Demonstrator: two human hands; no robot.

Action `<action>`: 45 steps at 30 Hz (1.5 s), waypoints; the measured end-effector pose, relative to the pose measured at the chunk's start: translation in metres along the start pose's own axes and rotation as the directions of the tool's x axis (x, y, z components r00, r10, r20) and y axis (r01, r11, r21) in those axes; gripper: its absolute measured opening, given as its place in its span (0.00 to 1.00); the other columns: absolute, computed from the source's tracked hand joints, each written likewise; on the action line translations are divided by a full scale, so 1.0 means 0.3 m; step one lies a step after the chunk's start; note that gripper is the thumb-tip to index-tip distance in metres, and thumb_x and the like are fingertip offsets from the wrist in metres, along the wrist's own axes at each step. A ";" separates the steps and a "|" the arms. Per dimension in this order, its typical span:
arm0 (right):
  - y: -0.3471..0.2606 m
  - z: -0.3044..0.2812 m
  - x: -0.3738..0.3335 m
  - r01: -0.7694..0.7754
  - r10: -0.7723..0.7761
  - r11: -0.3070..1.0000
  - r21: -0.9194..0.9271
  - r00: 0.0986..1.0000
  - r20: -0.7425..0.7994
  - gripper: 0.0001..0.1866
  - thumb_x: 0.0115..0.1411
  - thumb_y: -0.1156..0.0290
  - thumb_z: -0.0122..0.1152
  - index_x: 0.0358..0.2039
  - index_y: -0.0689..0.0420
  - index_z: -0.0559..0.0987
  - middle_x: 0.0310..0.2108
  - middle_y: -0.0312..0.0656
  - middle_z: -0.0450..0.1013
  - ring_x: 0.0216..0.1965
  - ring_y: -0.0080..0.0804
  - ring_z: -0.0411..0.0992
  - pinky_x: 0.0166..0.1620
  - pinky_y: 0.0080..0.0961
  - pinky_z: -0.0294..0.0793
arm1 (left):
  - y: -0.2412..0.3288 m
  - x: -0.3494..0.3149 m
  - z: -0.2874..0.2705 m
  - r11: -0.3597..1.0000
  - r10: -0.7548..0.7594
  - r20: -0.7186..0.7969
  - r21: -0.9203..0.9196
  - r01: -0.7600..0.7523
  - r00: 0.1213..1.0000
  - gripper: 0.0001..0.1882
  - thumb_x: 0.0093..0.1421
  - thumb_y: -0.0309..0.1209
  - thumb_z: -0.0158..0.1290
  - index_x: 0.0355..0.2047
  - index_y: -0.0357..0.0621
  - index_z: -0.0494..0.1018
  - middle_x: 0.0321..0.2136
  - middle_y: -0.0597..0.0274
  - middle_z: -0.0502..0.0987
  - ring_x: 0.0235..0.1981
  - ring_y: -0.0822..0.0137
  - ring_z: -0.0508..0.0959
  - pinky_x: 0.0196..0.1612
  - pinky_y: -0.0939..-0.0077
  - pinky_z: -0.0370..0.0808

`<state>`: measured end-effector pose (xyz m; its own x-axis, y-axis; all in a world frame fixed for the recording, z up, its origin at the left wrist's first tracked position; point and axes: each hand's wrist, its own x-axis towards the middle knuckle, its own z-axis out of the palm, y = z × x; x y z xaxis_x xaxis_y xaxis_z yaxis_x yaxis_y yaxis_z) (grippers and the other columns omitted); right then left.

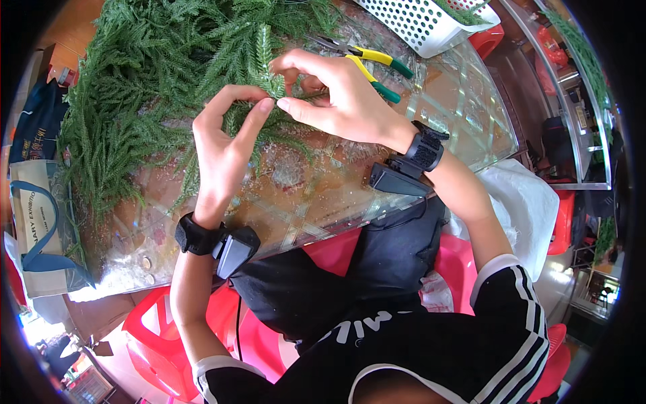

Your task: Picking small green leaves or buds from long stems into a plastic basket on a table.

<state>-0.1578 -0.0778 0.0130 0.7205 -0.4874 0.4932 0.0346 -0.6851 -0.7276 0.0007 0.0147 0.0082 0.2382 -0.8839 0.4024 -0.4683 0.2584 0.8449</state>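
A small green artificial pine sprig stands upright between my two hands above the table. My left hand pinches its lower end between thumb and forefinger. From the other side, my right hand closes on the sprig, its thumb by the base and its forefinger bent against the needles. The exact contact at the fingertips is too small to make out. Just beyond my right hand lie pliers with yellow and green handles, partly hidden by that hand. A large heap of similar green branches spreads to the left and behind.
Small scraps litter the glass-topped table. A white perforated basket stands at the far right, with greenery in it. At the left edge is a bag with blue handles. A red plastic stool stands below the table's front edge.
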 end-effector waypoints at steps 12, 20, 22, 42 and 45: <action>0.019 -0.016 -0.001 -0.269 0.244 0.958 0.096 0.946 0.215 0.13 0.52 0.75 0.61 0.39 0.59 0.70 0.26 0.30 0.66 0.26 0.11 0.62 0.30 0.12 0.64 | 0.003 -0.005 0.005 1.000 0.014 0.056 0.002 -0.014 0.998 0.06 0.53 0.26 0.55 0.28 0.35 0.73 0.26 0.62 0.76 0.30 0.74 0.73 0.38 0.79 0.67; 0.017 -0.017 0.004 -0.213 0.179 0.948 0.236 0.971 0.157 0.11 0.54 0.73 0.60 0.36 0.59 0.69 0.25 0.29 0.65 0.25 0.10 0.62 0.26 0.12 0.60 | -0.011 -0.005 -0.007 0.996 -0.036 0.033 -0.079 0.039 0.999 0.07 0.54 0.28 0.54 0.29 0.36 0.72 0.25 0.64 0.74 0.30 0.74 0.71 0.40 0.79 0.65; 0.012 -0.023 0.004 -0.226 0.193 0.939 0.261 0.970 0.147 0.10 0.55 0.73 0.59 0.36 0.59 0.69 0.25 0.29 0.65 0.25 0.10 0.62 0.26 0.12 0.59 | -0.012 -0.002 -0.007 0.993 -0.046 0.034 -0.105 0.049 0.998 0.07 0.54 0.28 0.54 0.29 0.36 0.72 0.25 0.64 0.74 0.30 0.74 0.70 0.40 0.79 0.65; 0.033 -0.006 0.010 0.066 -0.019 0.959 -0.276 0.985 0.169 0.09 0.51 0.72 0.61 0.31 0.63 0.77 0.25 0.48 0.72 0.24 0.42 0.71 0.26 0.29 0.69 | -0.015 -0.002 -0.002 0.999 -0.013 -0.023 0.050 0.015 1.000 0.10 0.56 0.31 0.55 0.28 0.34 0.73 0.22 0.62 0.73 0.26 0.74 0.70 0.33 0.79 0.66; 0.029 -0.008 0.010 -0.019 0.067 0.968 -0.252 0.980 0.186 0.08 0.50 0.72 0.62 0.30 0.62 0.77 0.22 0.46 0.73 0.22 0.42 0.71 0.25 0.29 0.69 | -0.007 -0.003 -0.001 0.994 0.033 -0.023 0.107 -0.031 0.999 0.10 0.56 0.30 0.55 0.25 0.33 0.73 0.20 0.62 0.72 0.23 0.73 0.69 0.30 0.78 0.65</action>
<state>-0.1571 -0.0865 0.0094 0.8372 -0.4235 0.3460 -0.1543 -0.7899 -0.5935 0.0018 0.0149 0.0062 0.2419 -0.8656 0.4384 -0.5635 0.2425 0.7897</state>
